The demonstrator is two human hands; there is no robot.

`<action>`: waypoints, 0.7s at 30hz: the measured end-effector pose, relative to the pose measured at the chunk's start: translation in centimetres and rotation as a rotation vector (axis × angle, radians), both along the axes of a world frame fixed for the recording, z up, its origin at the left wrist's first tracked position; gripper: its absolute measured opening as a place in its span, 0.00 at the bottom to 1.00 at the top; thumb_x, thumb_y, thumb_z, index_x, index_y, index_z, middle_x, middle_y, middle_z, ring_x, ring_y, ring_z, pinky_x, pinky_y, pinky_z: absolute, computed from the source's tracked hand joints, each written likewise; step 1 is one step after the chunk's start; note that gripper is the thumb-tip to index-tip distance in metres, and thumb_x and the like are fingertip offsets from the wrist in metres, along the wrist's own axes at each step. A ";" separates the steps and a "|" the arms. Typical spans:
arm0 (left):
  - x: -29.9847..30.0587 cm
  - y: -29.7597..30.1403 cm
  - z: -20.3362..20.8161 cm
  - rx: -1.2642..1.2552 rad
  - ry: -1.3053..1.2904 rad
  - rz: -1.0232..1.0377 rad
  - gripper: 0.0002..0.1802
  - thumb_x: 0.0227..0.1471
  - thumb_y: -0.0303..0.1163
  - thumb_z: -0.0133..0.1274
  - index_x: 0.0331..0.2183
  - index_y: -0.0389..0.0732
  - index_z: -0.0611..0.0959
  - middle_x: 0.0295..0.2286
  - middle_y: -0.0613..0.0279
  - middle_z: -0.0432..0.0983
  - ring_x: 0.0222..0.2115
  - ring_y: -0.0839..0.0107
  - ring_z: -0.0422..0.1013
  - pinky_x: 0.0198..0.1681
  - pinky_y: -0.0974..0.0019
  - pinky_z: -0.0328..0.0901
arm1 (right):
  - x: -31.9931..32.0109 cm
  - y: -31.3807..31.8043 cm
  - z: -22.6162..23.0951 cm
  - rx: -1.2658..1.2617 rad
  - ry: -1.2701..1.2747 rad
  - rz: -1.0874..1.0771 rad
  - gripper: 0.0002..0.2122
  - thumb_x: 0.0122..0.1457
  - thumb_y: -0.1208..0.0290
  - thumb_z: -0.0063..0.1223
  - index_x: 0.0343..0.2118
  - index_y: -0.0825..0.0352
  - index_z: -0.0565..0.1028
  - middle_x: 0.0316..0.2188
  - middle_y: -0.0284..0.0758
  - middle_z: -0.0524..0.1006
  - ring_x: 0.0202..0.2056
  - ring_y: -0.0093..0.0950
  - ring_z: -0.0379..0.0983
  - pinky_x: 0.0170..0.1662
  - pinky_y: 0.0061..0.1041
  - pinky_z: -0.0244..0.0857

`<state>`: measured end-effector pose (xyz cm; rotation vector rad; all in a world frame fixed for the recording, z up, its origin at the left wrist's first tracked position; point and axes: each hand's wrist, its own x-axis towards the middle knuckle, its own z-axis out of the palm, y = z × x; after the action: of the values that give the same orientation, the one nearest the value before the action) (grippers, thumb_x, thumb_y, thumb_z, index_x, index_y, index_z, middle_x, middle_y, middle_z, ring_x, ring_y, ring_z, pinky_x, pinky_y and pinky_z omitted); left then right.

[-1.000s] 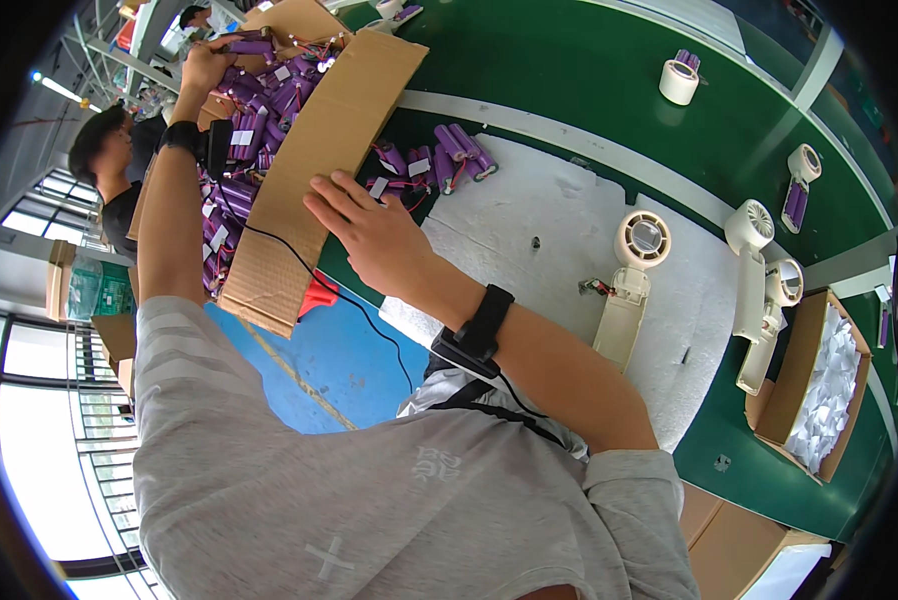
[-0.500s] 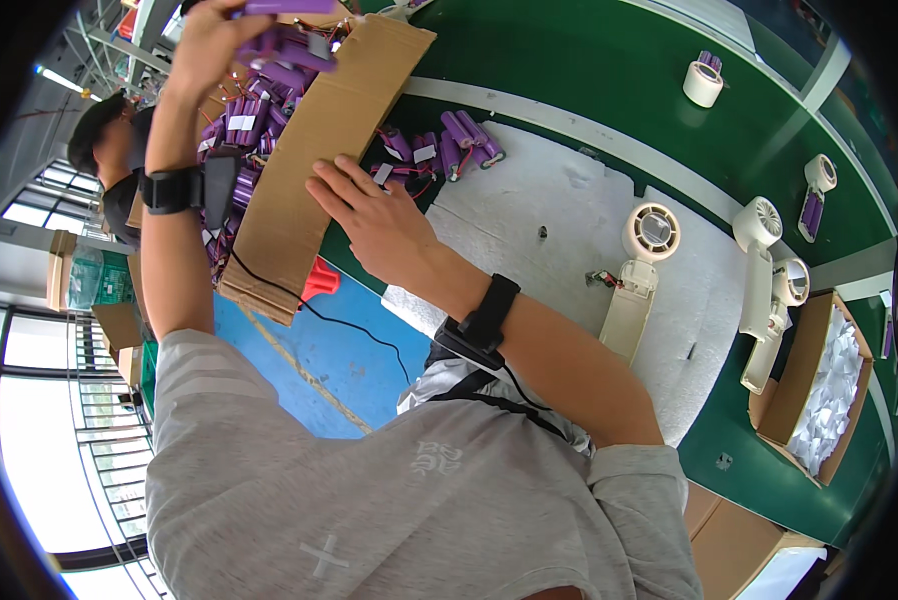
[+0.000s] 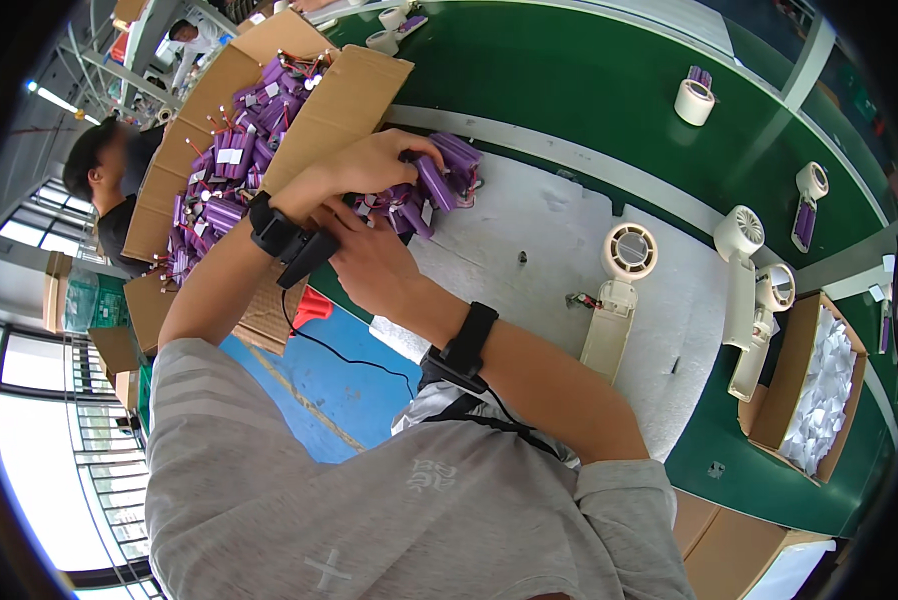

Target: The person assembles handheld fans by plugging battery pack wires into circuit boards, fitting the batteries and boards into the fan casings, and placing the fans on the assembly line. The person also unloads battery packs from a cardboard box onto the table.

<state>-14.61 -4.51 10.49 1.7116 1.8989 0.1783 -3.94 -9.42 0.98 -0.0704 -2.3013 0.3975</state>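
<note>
My left hand (image 3: 384,163) reaches across to the right, with its fingers closed round a purple battery pack (image 3: 435,184). That pack is over a small pile of similar purple packs (image 3: 409,213) at the left end of a white foam sheet (image 3: 529,215). Below my left wrist is my right hand (image 3: 377,262), its fingers apart and against the flap of a cardboard box (image 3: 354,95); the left wrist partly hides them. Many purple battery packs (image 3: 231,155) with white labels and thin wires fill the box.
A cream handheld fan with an open handle (image 3: 609,335) lies on the foam. More fans (image 3: 739,232) are on the green bench (image 3: 559,70), near a carton of white pieces (image 3: 819,400) at right. A person (image 3: 119,180) sits beyond the box. A black cable (image 3: 349,362) hangs from my left wrist strap.
My left hand has come from above the box, rightward and down to the small pile, with a purple battery pack. My right hand has slid slightly down along the flap.
</note>
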 end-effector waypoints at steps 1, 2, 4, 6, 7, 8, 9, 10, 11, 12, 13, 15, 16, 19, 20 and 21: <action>0.0 -0.3 -0.2 -0.001 0.001 0.011 0.21 0.41 0.18 0.51 0.41 0.39 0.80 0.34 0.59 0.77 0.36 0.68 0.71 0.41 0.67 0.65 | 0.0 -0.1 0.0 -0.001 0.001 0.011 0.21 0.49 0.71 0.51 0.49 0.64 0.72 0.55 0.35 0.65 0.63 0.31 0.51 0.47 0.40 0.64; 0.2 -0.6 -0.6 0.082 0.105 0.005 0.21 0.42 0.19 0.51 0.42 0.40 0.80 0.35 0.58 0.77 0.38 0.65 0.72 0.43 0.66 0.65 | 0.1 -0.1 0.0 -0.012 0.019 0.014 0.21 0.49 0.71 0.52 0.49 0.64 0.72 0.55 0.35 0.65 0.63 0.31 0.51 0.47 0.40 0.64; 0.4 -1.0 -1.3 0.246 0.317 -0.011 0.21 0.44 0.21 0.52 0.45 0.41 0.78 0.37 0.54 0.77 0.41 0.59 0.72 0.45 0.62 0.66 | 0.2 0.2 -0.2 -0.035 0.056 0.020 0.20 0.48 0.71 0.52 0.48 0.64 0.73 0.54 0.36 0.65 0.63 0.31 0.51 0.47 0.39 0.63; 0.6 -1.3 -1.6 0.248 0.331 -0.025 0.22 0.45 0.22 0.52 0.46 0.42 0.77 0.37 0.53 0.77 0.41 0.57 0.72 0.45 0.61 0.66 | 0.2 0.2 -0.4 -0.034 0.021 0.046 0.21 0.48 0.71 0.53 0.49 0.64 0.72 0.55 0.36 0.64 0.63 0.32 0.51 0.47 0.39 0.63; 0.7 -1.5 -1.8 0.252 0.341 -0.050 0.23 0.46 0.23 0.52 0.48 0.43 0.76 0.38 0.51 0.77 0.41 0.54 0.72 0.46 0.60 0.66 | 0.2 0.2 -0.5 -0.033 -0.016 0.063 0.22 0.48 0.72 0.53 0.49 0.64 0.72 0.56 0.36 0.63 0.63 0.32 0.50 0.47 0.39 0.63; 0.6 -1.9 -1.9 0.255 0.349 -0.074 0.24 0.47 0.23 0.52 0.49 0.44 0.75 0.38 0.50 0.77 0.42 0.52 0.72 0.47 0.58 0.66 | 0.1 0.2 -0.7 -0.032 -0.054 0.079 0.22 0.48 0.72 0.53 0.50 0.64 0.72 0.57 0.36 0.63 0.64 0.32 0.50 0.48 0.39 0.64; 0.4 -2.0 -1.7 0.248 0.346 -0.069 0.24 0.47 0.23 0.52 0.49 0.44 0.75 0.38 0.50 0.77 0.42 0.52 0.72 0.47 0.58 0.66 | 0.1 0.2 -0.6 -0.038 -0.058 0.085 0.22 0.48 0.72 0.53 0.50 0.64 0.72 0.57 0.36 0.63 0.64 0.32 0.50 0.48 0.39 0.64; 0.2 -1.8 -0.9 0.332 0.349 -0.121 0.25 0.47 0.23 0.52 0.51 0.44 0.74 0.38 0.50 0.77 0.41 0.53 0.73 0.46 0.59 0.66 | 0.1 0.3 -0.3 -0.017 -0.056 0.063 0.24 0.48 0.72 0.54 0.52 0.64 0.70 0.58 0.35 0.61 0.64 0.32 0.50 0.48 0.38 0.64; -0.2 -1.5 0.2 0.415 0.349 -0.173 0.27 0.47 0.23 0.52 0.52 0.44 0.73 0.38 0.50 0.77 0.41 0.54 0.73 0.46 0.59 0.67 | 0.3 0.4 -0.1 0.004 -0.056 0.040 0.26 0.48 0.72 0.54 0.54 0.63 0.68 0.60 0.35 0.60 0.64 0.32 0.49 0.48 0.38 0.64; -0.6 -1.1 1.3 0.499 0.347 -0.226 0.28 0.48 0.23 0.52 0.53 0.45 0.72 0.39 0.50 0.77 0.40 0.55 0.74 0.45 0.60 0.67 | 0.5 0.5 0.2 0.023 -0.058 0.016 0.28 0.48 0.72 0.54 0.56 0.63 0.67 0.61 0.34 0.58 0.64 0.32 0.49 0.48 0.37 0.64; -1.8 -0.7 2.7 0.510 0.363 -0.085 0.31 0.47 0.26 0.55 0.55 0.45 0.70 0.39 0.50 0.78 0.39 0.57 0.75 0.45 0.60 0.67 | 0.6 0.7 0.2 0.015 -0.070 0.019 0.28 0.48 0.72 0.54 0.56 0.63 0.67 0.61 0.34 0.58 0.64 0.32 0.49 0.48 0.37 0.64; -2.4 -1.0 7.7 0.533 0.354 0.205 0.23 0.47 0.25 0.55 0.48 0.41 0.74 0.36 0.53 0.79 0.34 0.65 0.75 0.40 0.65 0.68 | 0.6 0.9 0.1 -0.001 -0.067 0.025 0.32 0.48 0.73 0.55 0.59 0.62 0.62 0.63 0.33 0.55 0.65 0.32 0.49 0.48 0.36 0.64; -2.5 -1.9 10.3 0.553 0.340 0.362 0.14 0.47 0.22 0.52 0.39 0.36 0.80 0.34 0.57 0.80 0.31 0.70 0.75 0.36 0.70 0.68 | 0.5 0.7 0.4 -0.002 -0.054 0.040 0.34 0.48 0.73 0.55 0.61 0.62 0.60 0.64 0.33 0.54 0.65 0.32 0.48 0.48 0.36 0.64; -12.0 -6.2 12.8 0.506 0.789 0.308 0.21 0.45 0.32 0.57 0.44 0.40 0.80 0.42 0.48 0.78 0.37 0.58 0.76 0.39 0.61 0.69 | 0.3 0.1 0.8 -0.017 -0.085 0.077 0.35 0.48 0.74 0.55 0.62 0.61 0.57 0.65 0.32 0.53 0.65 0.31 0.49 0.49 0.35 0.64; -14.9 -6.8 12.7 0.182 0.747 0.370 0.32 0.44 0.38 0.60 0.52 0.45 0.72 0.47 0.46 0.73 0.43 0.56 0.72 0.45 0.60 0.66 | 0.4 0.5 0.8 -0.019 -0.100 0.068 0.36 0.49 0.74 0.55 0.63 0.61 0.56 0.65 0.32 0.53 0.65 0.31 0.49 0.50 0.35 0.64; -16.7 -7.2 12.1 -0.141 0.693 0.422 0.44 0.43 0.43 0.63 0.60 0.50 0.64 0.52 0.44 0.68 0.50 0.53 0.69 0.52 0.60 0.64 | 0.4 0.7 0.7 -0.019 -0.103 0.058 0.36 0.49 0.74 0.55 0.63 0.61 0.56 0.65 0.32 0.53 0.65 0.31 0.49 0.50 0.35 0.64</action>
<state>-31.34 -11.67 22.59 1.3503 2.6843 -0.4401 -3.53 -8.73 1.65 -0.0337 -2.4062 0.4548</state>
